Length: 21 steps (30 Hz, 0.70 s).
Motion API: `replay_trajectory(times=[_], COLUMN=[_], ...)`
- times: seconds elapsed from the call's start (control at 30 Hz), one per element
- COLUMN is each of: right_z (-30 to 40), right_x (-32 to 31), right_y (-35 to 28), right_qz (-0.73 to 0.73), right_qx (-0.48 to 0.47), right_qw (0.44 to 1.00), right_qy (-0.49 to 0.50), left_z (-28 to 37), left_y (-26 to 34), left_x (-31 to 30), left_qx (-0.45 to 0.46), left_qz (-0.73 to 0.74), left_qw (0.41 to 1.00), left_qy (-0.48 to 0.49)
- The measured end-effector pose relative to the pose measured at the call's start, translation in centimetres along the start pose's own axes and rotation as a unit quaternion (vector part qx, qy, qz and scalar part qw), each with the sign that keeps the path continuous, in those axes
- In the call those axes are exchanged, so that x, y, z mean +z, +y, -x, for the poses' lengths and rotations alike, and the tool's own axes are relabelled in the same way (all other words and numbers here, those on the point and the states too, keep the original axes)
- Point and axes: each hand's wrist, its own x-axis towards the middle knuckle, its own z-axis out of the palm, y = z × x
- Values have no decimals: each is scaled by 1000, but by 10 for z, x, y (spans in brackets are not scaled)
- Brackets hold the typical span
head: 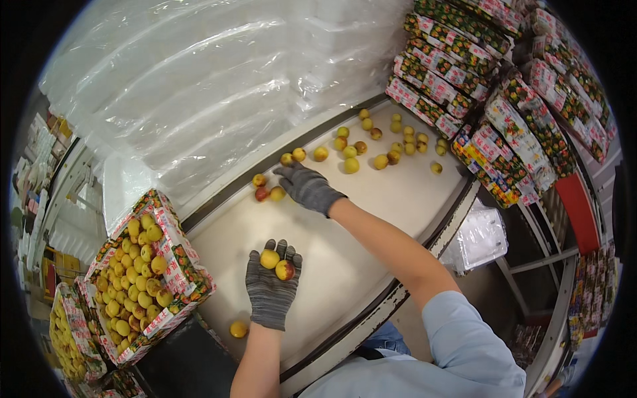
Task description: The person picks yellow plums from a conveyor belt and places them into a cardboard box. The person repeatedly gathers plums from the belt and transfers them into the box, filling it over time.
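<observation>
My left hand (273, 286), in a grey knit glove, is palm up above the white conveyor belt (318, 258). On its fingers rest two jujube-like fruits, a yellow one (269, 258) and one with a reddish-brown patch (285, 270). My right hand (307, 188), gloved alike, reaches palm down over the belt's far side with its fingers apart. Just beyond its fingertips lies a yellow fruit (286, 159); a red-brown one (262, 194) and a yellow one (277, 193) are to their left. What is under the palm is hidden. A single fruit (239, 329) sits left of my left wrist.
A printed carton (184, 258) full of fruit stands at the belt's left end, another (79, 328) beside it. Several loose fruits (351, 165) are spread toward the right. Stacked cartons (438, 64) rise at the right end. Plastic-wrapped white foam boxes (199, 89) wall the far side.
</observation>
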Motion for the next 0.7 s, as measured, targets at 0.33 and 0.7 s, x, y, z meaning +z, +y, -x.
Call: replay_trajectory(times=[0.33, 0.7], right_z=[-26, 83], right_x=[29, -49], right_y=[-5, 44], right_qz=[-79, 300], right_qx=[-28, 172], right_qw=[996, 938], right_qy=[-19, -7], left_z=[2, 5], left_y=[19, 4], left_x=[-1, 2], left_qx=[13, -93], left_qz=[-6, 48], left_qw=[999, 987], left_qy=[-41, -120])
